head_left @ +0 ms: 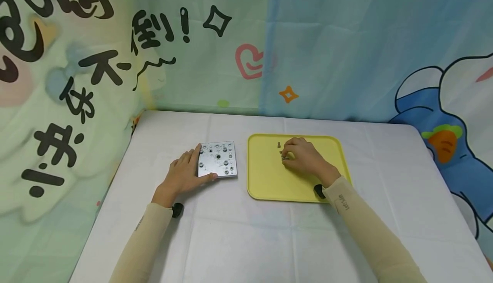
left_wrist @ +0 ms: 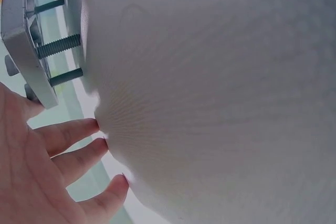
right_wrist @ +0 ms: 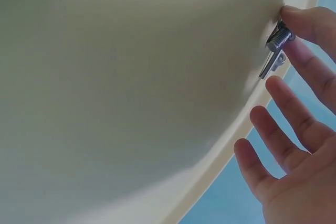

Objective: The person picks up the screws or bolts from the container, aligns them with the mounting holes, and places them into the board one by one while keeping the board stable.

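Note:
A square silver metal plate (head_left: 218, 159) dotted with several screw heads lies left of the tray. My left hand (head_left: 184, 172) is spread at its left corner, forefinger along the left edge and thumb along the near edge. Threaded screw shanks (left_wrist: 60, 45) stick out from the plate's underside in the left wrist view, where the other fingertips rest on the white cloth. Over the yellow tray (head_left: 265, 184), my right hand (head_left: 304, 156) pinches a threaded bolt (right_wrist: 280, 39) between thumb and forefinger, its other fingers loosely extended. More small screws (right_wrist: 274, 64) lie right beside that bolt.
One small screw (head_left: 279, 144) lies on the tray beyond my right hand. A white cloth covers the table (head_left: 239, 240). Printed curtains (head_left: 327, 47) hang behind the table's far edge and along its left side.

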A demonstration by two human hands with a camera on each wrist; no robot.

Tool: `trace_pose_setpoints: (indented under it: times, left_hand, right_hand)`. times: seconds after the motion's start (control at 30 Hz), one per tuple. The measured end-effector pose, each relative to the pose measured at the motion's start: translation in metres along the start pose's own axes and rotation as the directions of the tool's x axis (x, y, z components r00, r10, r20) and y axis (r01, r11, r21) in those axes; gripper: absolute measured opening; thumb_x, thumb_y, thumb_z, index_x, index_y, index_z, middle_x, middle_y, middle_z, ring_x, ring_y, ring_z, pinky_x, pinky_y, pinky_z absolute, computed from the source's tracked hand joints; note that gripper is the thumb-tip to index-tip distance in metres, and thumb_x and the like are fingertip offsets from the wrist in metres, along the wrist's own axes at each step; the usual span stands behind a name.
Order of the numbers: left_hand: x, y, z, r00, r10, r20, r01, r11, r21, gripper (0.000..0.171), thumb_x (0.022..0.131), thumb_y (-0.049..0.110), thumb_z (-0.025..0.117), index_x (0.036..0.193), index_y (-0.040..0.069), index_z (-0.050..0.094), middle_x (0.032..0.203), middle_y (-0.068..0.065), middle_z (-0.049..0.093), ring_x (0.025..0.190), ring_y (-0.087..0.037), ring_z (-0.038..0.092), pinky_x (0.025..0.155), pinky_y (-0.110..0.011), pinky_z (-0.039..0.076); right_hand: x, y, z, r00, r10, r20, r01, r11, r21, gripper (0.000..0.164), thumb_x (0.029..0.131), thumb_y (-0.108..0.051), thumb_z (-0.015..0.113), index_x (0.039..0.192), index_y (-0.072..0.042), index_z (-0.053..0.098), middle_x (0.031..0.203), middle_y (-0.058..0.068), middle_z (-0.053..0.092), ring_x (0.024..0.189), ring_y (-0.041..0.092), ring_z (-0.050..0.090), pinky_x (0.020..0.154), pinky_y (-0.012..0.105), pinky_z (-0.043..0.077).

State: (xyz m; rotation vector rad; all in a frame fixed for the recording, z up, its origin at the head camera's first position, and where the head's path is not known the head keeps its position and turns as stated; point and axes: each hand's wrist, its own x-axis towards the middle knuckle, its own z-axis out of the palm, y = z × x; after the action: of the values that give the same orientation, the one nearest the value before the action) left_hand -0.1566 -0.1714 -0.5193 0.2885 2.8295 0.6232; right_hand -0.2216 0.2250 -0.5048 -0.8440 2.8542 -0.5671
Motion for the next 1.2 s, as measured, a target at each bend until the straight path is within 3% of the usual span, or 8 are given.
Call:
trace_pose_setpoints:
  times: [0.63,0.97,1.2]
  left_hand:
    - [0.000,0.000,-0.001,1.000,0.003,-0.007,-0.003,1.000,-0.001,0.115,0.082,0.079,0.056,0.162,0.014,0.004,0.159,-0.024,0.026,0.146,-0.042,0.024,0.112,-0.064,0.022]
    - [0.000,0.000,-0.001,1.000,0.003,0.000,-0.003,1.000,0.007,0.117,0.082,0.082,0.054,0.163,0.014,0.004,0.160,-0.023,0.026,0.146,-0.041,0.024,0.112,-0.064,0.022]
    - [0.000,0.001,-0.002,1.000,-0.001,0.003,0.001,1.000,0.012,0.117,0.081,0.083,0.053,0.162,0.014,0.003,0.160,-0.024,0.026,0.146,-0.042,0.024,0.112,-0.064,0.022]
  right_hand:
    - [0.015,-0.026,0.007,0.985,-0.122,-0.120,0.133,0.987,0.087,0.006,0.087,-0.015,0.075,0.088,-0.012,0.070,0.120,0.016,0.063,0.118,0.039,0.053,0.098,0.062,0.039]
    - [0.041,-0.057,0.012,0.960,-0.209,-0.188,0.236,0.962,0.136,0.006,0.085,-0.014,0.075,0.086,-0.011,0.070,0.116,0.017,0.065,0.113,0.034,0.055,0.100,0.051,0.040]
    - [0.061,-0.088,0.011,0.971,-0.186,-0.152,0.210,0.963,0.167,0.007,0.087,-0.016,0.074,0.088,-0.011,0.069,0.121,0.013,0.063,0.116,0.032,0.053,0.102,0.048,0.039]
